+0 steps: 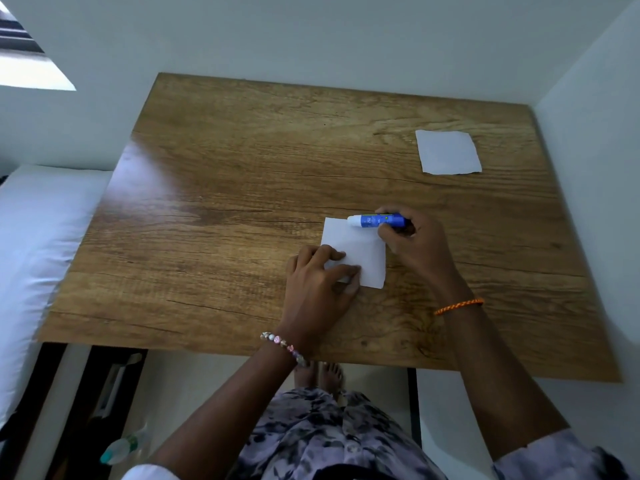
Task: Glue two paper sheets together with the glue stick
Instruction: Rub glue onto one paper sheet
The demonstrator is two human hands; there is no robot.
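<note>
A small white paper sheet (360,249) lies flat on the wooden table (242,202), right of centre near the front. My left hand (318,285) presses its fingers on the sheet's lower left corner. My right hand (412,242) grips a blue glue stick (377,220), held almost level, its white tip pointing left at the sheet's far edge. A second white paper sheet (447,152) rests alone at the table's far right.
White walls close the table at the back and right. A white mattress (38,244) lies along the left side. A bottle (121,448) stands on the floor below the front left edge. My feet show under the table's front.
</note>
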